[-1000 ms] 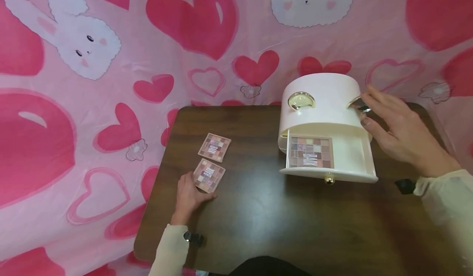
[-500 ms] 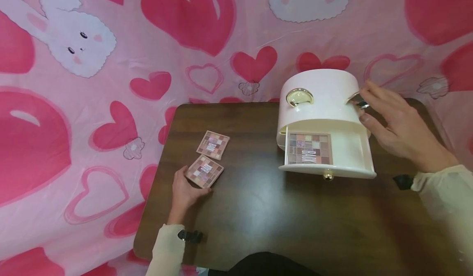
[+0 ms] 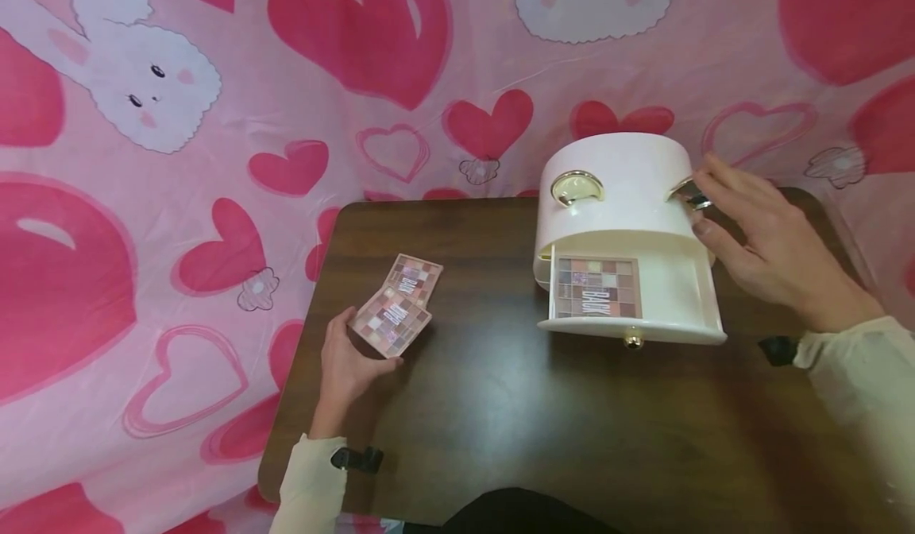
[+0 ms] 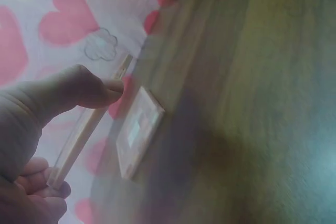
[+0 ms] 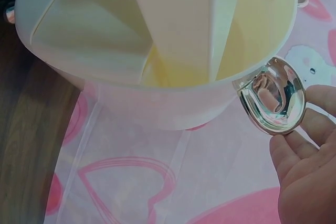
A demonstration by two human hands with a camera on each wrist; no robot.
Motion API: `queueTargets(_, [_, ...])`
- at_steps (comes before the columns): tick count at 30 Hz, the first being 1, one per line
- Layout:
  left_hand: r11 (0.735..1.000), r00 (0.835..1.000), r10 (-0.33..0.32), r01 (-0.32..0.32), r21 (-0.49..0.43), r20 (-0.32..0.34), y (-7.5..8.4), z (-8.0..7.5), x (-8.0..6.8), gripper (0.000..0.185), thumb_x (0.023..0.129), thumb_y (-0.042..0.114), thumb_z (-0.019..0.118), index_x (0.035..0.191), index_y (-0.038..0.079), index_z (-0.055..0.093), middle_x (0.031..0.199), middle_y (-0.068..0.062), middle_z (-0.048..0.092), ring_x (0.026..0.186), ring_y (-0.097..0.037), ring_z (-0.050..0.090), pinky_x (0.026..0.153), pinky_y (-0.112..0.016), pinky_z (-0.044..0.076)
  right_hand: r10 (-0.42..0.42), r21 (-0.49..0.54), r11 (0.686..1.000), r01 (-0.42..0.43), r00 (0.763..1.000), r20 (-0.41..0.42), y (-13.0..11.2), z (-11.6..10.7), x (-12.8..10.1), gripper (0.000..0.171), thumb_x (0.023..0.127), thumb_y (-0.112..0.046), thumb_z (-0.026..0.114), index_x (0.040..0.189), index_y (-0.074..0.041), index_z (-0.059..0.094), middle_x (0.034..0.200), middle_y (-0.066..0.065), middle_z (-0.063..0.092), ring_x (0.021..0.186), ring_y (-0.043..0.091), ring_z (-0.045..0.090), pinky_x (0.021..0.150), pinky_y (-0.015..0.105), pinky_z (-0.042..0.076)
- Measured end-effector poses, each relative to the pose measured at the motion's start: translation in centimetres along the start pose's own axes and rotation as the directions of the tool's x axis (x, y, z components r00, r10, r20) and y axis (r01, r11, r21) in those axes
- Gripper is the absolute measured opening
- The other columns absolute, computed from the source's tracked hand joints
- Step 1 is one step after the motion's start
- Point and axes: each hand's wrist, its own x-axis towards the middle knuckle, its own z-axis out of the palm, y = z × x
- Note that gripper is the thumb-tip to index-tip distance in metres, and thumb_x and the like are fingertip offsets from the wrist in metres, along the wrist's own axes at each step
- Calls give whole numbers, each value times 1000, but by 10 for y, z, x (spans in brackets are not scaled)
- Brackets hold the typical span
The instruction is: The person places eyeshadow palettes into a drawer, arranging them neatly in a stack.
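Observation:
My left hand (image 3: 348,371) pinches an eyeshadow palette (image 3: 389,323) at its edges; the left wrist view shows the thumb on one side and fingertips at the lower end. This palette (image 4: 84,135) is tilted up off the tabletop. A second palette (image 3: 416,273) lies flat just behind it, partly overlapped in the head view. On the right stands a white rounded organizer (image 3: 622,176) with its drawer (image 3: 679,292) pulled out. A third palette (image 3: 599,288) lies in the drawer's left side. With fingers fairly straight, my right hand (image 3: 775,236) touches the rim of the shiny ear-shaped piece (image 5: 275,95).
The brown wooden table (image 3: 486,423) has rounded corners. A pink heart-and-bunny cloth (image 3: 400,57) hangs behind and to the left. The drawer front carries a gold knob (image 3: 633,338). Seen from above, the organizer's open top has inner dividers (image 5: 178,19).
My left hand has picked the nearer palette up off the table and tilted it, shifting slightly left, so it now overlaps the farther one. My right hand stays at the ear-shaped piece.

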Motion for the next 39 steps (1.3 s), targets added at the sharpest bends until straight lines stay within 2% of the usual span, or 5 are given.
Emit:
queueTargets(7, [998, 998, 49, -50, -32, -26, 16, -5, 0, 115, 51, 21, 102, 145, -2, 39, 142, -22, 47, 130, -39, 45, 109, -55, 37, 5, 2, 1000, -5, 1000, 8, -1, 0, 0, 57, 101, -26, 55, 154, -8, 40, 162, 9, 30, 147, 35, 27, 120, 52, 14])
queueTargets(14, [989, 996, 84, -88, -116, -44, 34, -10, 0, 112, 55, 21, 101, 146, 3, 39, 144, -16, 46, 133, -34, 45, 110, -51, 39, 15, -3, 1000, -15, 1000, 12, -2, 0, -1, 58, 101, -27, 56, 154, -10, 39, 162, 9, 30, 148, 35, 26, 120, 52, 14])
queueTargets(23, [952, 981, 180, -191, -238, -67, 57, -7, -2, 110, 54, 10, 100, 146, 4, 39, 142, -13, 46, 134, -29, 44, 111, -48, 35, 32, -17, 999, -32, 999, 30, -3, -1, -2, 59, 101, -28, 55, 155, -9, 37, 163, 8, 27, 148, 35, 24, 120, 54, 13])
queueTargets(30, [927, 966, 242, -258, -272, -91, 69, -3, -1, 108, 55, 12, 99, 145, 3, 39, 143, -12, 46, 132, -27, 45, 111, -43, 35, 23, -5, 1000, -23, 999, 26, -3, 0, -2, 60, 101, -28, 56, 155, -11, 37, 163, 8, 28, 148, 35, 25, 120, 53, 12])
queueTargets(39, [886, 940, 326, -341, -315, -99, 85, 0, 2, 108, 58, 12, 99, 148, 6, 38, 144, -7, 45, 132, -20, 44, 112, -45, 35, 23, -16, 1000, -22, 999, 29, -4, -1, -1, 60, 101, -28, 54, 156, -12, 36, 163, 9, 28, 148, 35, 25, 120, 54, 13])
